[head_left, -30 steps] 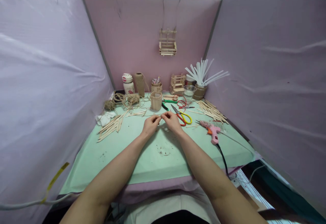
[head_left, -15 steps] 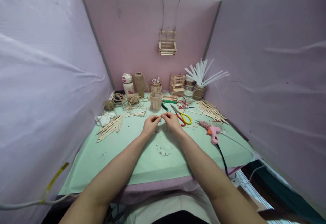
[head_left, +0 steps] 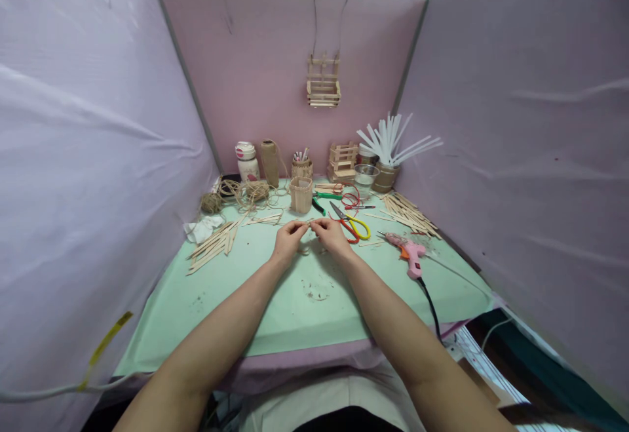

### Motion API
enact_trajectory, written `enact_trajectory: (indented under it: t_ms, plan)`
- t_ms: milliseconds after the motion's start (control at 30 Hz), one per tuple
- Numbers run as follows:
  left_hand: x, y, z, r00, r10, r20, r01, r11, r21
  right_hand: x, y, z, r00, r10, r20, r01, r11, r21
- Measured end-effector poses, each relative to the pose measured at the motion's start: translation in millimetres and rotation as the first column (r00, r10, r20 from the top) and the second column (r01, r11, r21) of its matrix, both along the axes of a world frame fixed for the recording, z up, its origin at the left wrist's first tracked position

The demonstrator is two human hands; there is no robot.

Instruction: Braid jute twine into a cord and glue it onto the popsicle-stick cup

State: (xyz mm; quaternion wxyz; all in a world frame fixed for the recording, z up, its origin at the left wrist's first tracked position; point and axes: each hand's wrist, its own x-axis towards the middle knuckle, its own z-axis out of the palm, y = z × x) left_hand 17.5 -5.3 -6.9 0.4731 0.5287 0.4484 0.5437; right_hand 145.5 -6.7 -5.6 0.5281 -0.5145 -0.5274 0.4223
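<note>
My left hand [head_left: 291,238] and my right hand [head_left: 330,234] meet over the middle of the table, fingertips pinched close together. Between them is a thin strand that looks like jute twine, mostly covered by the fingers. A small tan curl [head_left: 303,251] shows just below the fingertips. Beyond my hands stands a small wooden-stick cup [head_left: 301,196]. Scissors [head_left: 351,221] with red and yellow handles lie beside my right hand, and green-handled pliers [head_left: 326,196] rest behind them.
A pink glue gun [head_left: 411,255] with a black cord lies at right. Wooden sticks [head_left: 213,247] are spread at left, more sticks [head_left: 409,214] at right. Tangled twine [head_left: 240,193], a clear cup [head_left: 364,179] and white glue sticks [head_left: 388,138] stand at the back.
The fingertips shift very slightly while both hands stay pinched together in the same place. The things on the table have not moved.
</note>
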Motion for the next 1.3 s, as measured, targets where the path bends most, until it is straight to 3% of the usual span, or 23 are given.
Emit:
enact_trajectory:
  t_ms: [267,367,467,800,1033,1300]
  plan:
    - [-1.1,7.7,-6.4,0.982,-0.097,0.165,0.115,0.987,-0.108,2.2,-0.6,1.2,1.000,-0.011,-0.001,0.011,1.000,0.021]
    - [-1.3,7.7,-6.1,0.989,-0.071,0.133,0.083,0.993,-0.083,2.1,-1.3,2.9,0.994,-0.092,0.064,0.084,0.989,0.123]
    - [-1.3,6.7,-4.8,0.991,-0.059,0.118,0.063,0.998,-0.024,0.9,-3.3,5.0,0.989,-0.104,0.108,0.081,0.977,0.197]
    - [-3.1,2.7,-2.7,0.999,0.010,-0.049,-0.006,0.996,0.084,0.4,-5.8,4.0,0.968,-0.137,0.212,0.069,0.951,0.302]
    - [-3.8,4.6,-3.7,0.984,0.063,-0.164,-0.022,0.970,0.241,1.0,-5.1,1.5,0.940,-0.180,0.290,0.051,0.914,0.402]
    - [0.6,-0.7,0.0,0.980,0.095,-0.174,-0.065,0.984,0.167,-3.6,-10.9,3.5,0.864,-0.289,0.412,0.065,0.876,0.479]
